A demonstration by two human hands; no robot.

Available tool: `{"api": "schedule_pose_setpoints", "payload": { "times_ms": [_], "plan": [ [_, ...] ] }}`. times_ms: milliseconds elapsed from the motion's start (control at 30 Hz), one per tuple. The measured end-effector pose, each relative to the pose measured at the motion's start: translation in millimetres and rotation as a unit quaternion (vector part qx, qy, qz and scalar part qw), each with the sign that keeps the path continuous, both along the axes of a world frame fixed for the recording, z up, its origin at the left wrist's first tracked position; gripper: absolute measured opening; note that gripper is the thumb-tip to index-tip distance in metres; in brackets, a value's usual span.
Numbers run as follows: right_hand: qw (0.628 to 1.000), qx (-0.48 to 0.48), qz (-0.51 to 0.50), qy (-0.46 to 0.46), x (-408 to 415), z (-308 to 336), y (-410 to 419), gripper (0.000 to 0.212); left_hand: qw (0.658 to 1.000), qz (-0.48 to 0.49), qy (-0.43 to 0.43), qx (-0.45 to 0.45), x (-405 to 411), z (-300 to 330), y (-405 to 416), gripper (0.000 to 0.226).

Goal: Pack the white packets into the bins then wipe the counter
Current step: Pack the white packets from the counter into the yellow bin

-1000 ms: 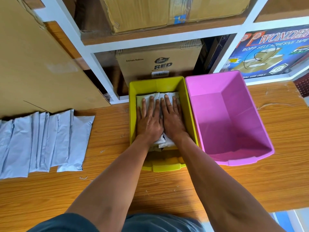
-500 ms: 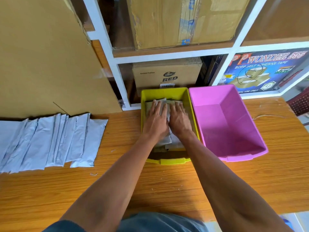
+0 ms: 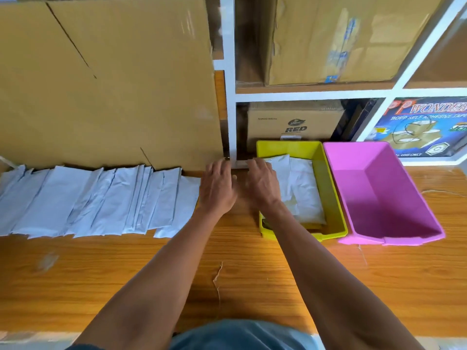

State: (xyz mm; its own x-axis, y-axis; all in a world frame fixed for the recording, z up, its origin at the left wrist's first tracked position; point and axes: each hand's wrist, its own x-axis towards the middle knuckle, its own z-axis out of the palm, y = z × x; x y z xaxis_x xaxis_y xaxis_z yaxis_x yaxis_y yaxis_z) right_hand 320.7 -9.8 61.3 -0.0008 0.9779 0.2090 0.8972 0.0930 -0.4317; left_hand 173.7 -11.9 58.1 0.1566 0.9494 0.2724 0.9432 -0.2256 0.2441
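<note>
Several white packets [image 3: 101,200] lie overlapped in a row on the left of the wooden counter [image 3: 252,274]. A yellow bin [image 3: 328,183] right of centre holds white packets [image 3: 300,190] stacked flat inside it. Beside it on the right stands an empty pink bin [image 3: 379,198]. My left hand [image 3: 218,188] hovers between the row's right end and the yellow bin, fingers relaxed, holding nothing. My right hand [image 3: 261,184] is over the yellow bin's left rim, fingers loosely bent, also holding nothing.
A large cardboard sheet [image 3: 106,82] leans upright behind the row of packets. White shelving [image 3: 303,96] behind the bins holds cardboard boxes [image 3: 295,122] and a blue tape carton [image 3: 424,127]. A thin scrap of string [image 3: 217,279] lies on the counter in front.
Both hands have lifted off the packets in the yellow bin and moved left towards the row. The view has swung left too.
</note>
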Motion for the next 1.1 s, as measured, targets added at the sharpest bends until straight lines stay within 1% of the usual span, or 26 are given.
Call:
{"api": "schedule_pose_setpoints", "payload": {
  "times_ms": [167,300,433,500,600,733,867,1000,1100],
  "plan": [
    [0.999,-0.004,0.028,-0.029,-57,-7,-15,0.032,0.999,0.032,-0.001,-0.031,-66,-7,-12,0.048],
    [0.998,-0.032,0.055,-0.017,-99,-14,-14,0.046,0.997,0.055,-0.006,-0.057,-119,-22,-16,0.052],
    [0.995,-0.066,0.075,-0.019,-143,-31,-11,0.040,0.994,0.073,0.010,-0.084,-167,-33,-19,0.049],
    [0.993,-0.081,0.084,-0.023,-164,-40,-11,0.041,0.992,0.078,0.013,-0.101,-188,-41,-18,0.048],
    [0.990,-0.105,0.093,-0.026,-189,-55,-10,0.043,0.988,0.076,0.015,-0.131,-213,-51,-14,0.052],
    [0.987,-0.129,0.090,-0.027,-210,-71,-7,0.044,0.986,0.040,0.014,-0.164,-228,-63,-5,0.053],
    [0.984,-0.143,0.092,-0.046,-217,-82,-6,0.049,0.986,0.005,0.032,-0.163,-231,-74,1,0.049],
    [0.976,-0.190,0.085,-0.066,-214,-92,-10,0.063,0.987,-0.022,0.043,-0.154,-231,-87,6,0.058],
    [0.968,-0.219,0.082,-0.094,-211,-98,-15,0.065,0.984,-0.018,0.047,-0.170,-231,-98,7,0.064]
  ]
}}
